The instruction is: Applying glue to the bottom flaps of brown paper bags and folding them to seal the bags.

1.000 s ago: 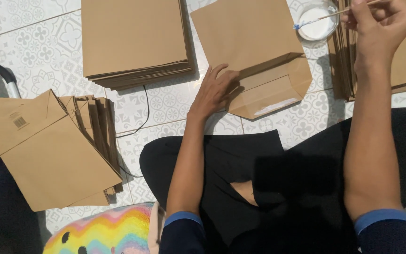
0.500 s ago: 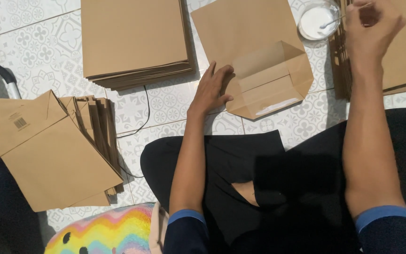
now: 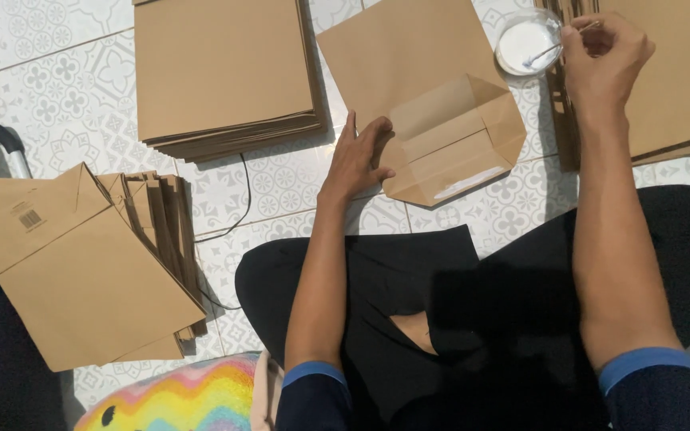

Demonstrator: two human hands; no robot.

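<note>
The left hand point(image 3: 357, 164) lies open and flat on the brown paper bag point(image 3: 425, 96) on the floor while the right hand point(image 3: 600, 56) pinches a thin stick point(image 3: 553, 46) in the far glue bowl point(image 3: 525, 40), so glue might drip onto the bag or the bowl might tip
</note>
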